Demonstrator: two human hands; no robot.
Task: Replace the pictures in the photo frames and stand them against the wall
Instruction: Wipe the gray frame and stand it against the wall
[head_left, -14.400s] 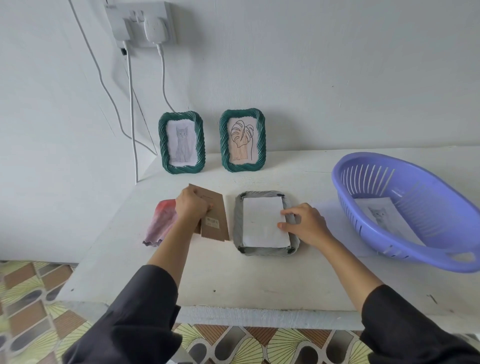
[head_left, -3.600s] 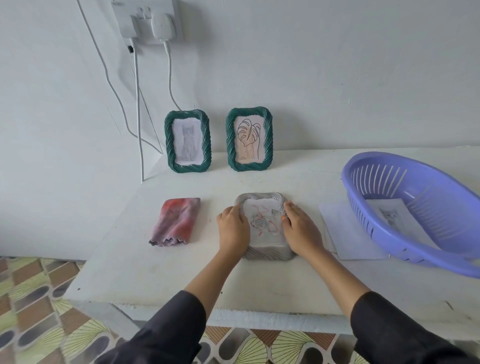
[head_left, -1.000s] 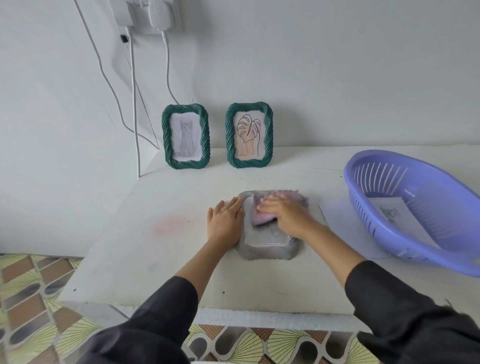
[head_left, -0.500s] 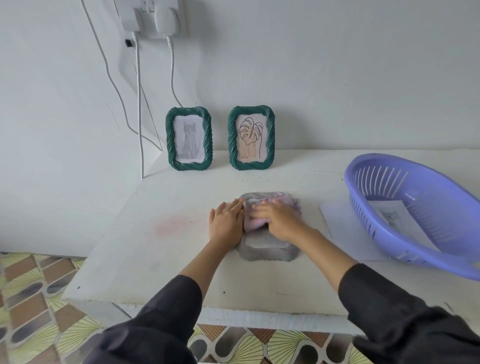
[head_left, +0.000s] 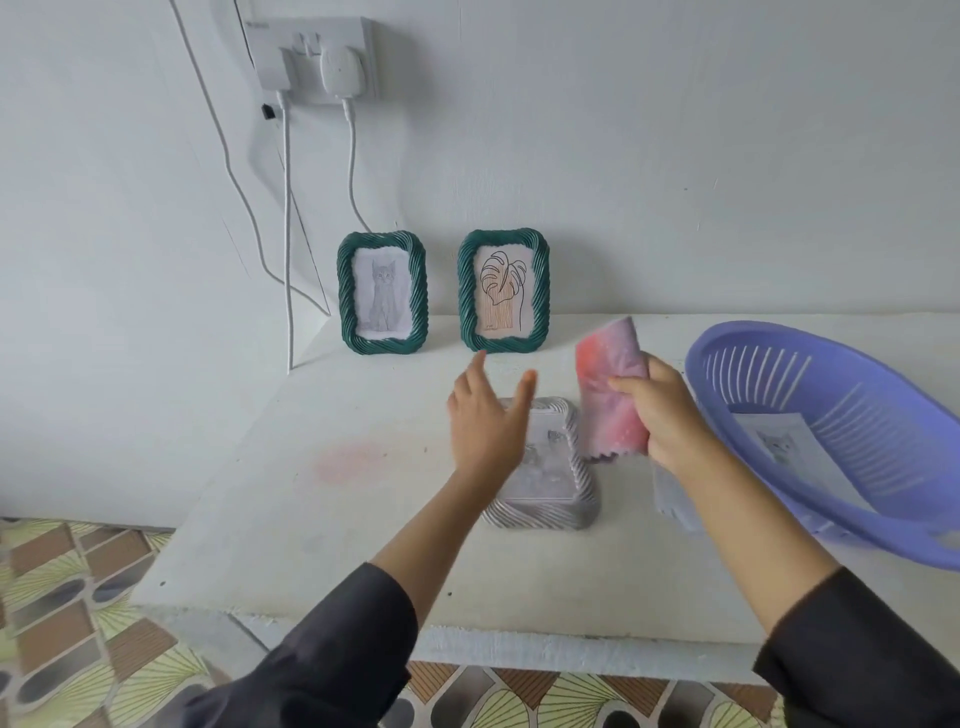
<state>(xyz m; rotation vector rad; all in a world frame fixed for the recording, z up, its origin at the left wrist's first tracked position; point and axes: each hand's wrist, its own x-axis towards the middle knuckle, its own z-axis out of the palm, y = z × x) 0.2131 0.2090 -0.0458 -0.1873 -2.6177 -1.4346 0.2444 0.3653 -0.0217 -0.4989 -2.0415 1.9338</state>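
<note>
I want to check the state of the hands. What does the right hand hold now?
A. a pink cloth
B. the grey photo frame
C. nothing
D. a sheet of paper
A: the right hand is closed around the pink cloth, lifted above the table, while the grey photo frame lies flat under the open left hand.

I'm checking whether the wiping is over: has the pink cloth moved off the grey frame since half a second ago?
Yes. The pink cloth is lifted in the right hand, up and right of the grey frame lying flat on the table.
</note>
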